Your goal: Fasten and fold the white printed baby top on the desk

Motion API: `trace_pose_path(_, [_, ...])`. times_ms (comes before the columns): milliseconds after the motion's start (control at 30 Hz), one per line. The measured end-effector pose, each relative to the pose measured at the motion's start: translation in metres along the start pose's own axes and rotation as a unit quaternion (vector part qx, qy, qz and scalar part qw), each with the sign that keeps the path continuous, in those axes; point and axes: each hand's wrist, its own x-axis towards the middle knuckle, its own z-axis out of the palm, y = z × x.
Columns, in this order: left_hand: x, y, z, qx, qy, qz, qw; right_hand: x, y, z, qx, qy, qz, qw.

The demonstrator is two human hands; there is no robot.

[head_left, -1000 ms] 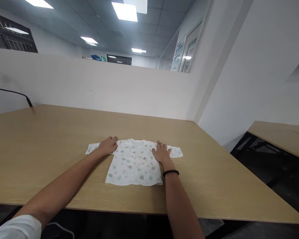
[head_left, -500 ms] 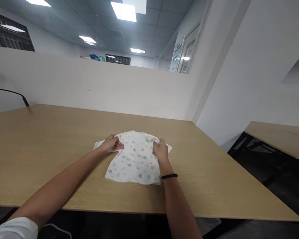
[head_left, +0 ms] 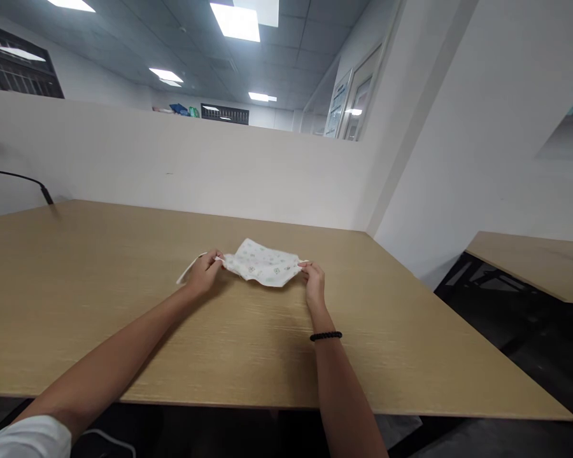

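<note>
Fabric this thin is the main point: the baby shirt (head_left: 263,264) is a small white garment with a faint printed pattern, and it looks very light, soft and limp, with no stiffness of its own. It hangs just above the far middle of the wooden worktop (head_left: 100,305), stretched between the two hands and sagging a little in the middle, its lower edge close to or brushing the surface.

The left hand (head_left: 204,273) is closed in a pinch on the shirt's left end, near the shoulder, and a sleeve trails out beyond it onto the wood. The right hand (head_left: 312,280), with a black bead bracelet (head_left: 325,335) on its wrist, is likewise closed in a fingertip pinch on the right end.

Such cloth will probably fold and crumple wherever it is unsupported, so a hold at two spread points along one edge, as here, seems the way to keep it flat. It is not fragile or slippery, and a light grip should do.

A white partition (head_left: 181,172) stands behind the worktop, and a black cable (head_left: 21,178) ends at its far left corner.
</note>
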Motion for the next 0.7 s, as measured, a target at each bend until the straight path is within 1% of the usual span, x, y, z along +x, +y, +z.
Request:
trace_pose_path(100, [0.000,0.004,-0.004,0.127,-0.061,-0.020,0.990,-0.003,0.001,-0.003,-0.022,0.029,0.083,0.996])
trace_pose_path(167, [-0.001,0.009,-0.005,0.214,-0.096,-0.029,0.972,-0.007,0.000,-0.003,-0.103,0.056,0.105,0.988])
trace_pose_path(267, [-0.003,0.018,-0.006,0.298,-0.126,-0.037,0.945,-0.016,-0.004,-0.003,-0.224,0.125,0.086,0.963])
trace_pose_path(333, [-0.004,0.024,-0.007,0.342,-0.129,-0.037,0.930,-0.021,-0.009,-0.002,-0.265,0.171,0.064,0.947])
trace_pose_path(400, [-0.006,0.027,-0.007,0.370,-0.122,-0.032,0.920,-0.025,-0.013,0.001,-0.283,0.189,0.029,0.940])
trace_pose_path(433, [-0.007,0.029,-0.007,0.372,-0.119,-0.025,0.920,-0.026,-0.014,0.004,-0.291,0.183,0.004,0.939])
trace_pose_path(500, [-0.010,0.030,-0.004,0.345,-0.122,0.014,0.930,-0.029,-0.013,0.011,-0.310,0.136,-0.056,0.939])
trace_pose_path(567, [-0.016,0.029,0.002,0.276,-0.144,0.090,0.946,-0.032,-0.010,0.019,-0.336,0.056,-0.105,0.934])
trace_pose_path(633, [-0.021,0.025,0.011,0.200,-0.174,0.178,0.947,-0.034,-0.004,0.026,-0.367,-0.040,-0.115,0.922])
trace_pose_path(667, [-0.024,0.023,0.016,0.177,-0.192,0.208,0.943,-0.036,-0.001,0.028,-0.383,-0.092,-0.104,0.913])
trace_pose_path(700, [-0.026,0.020,0.020,0.167,-0.214,0.219,0.937,-0.037,0.002,0.030,-0.396,-0.146,-0.086,0.903])
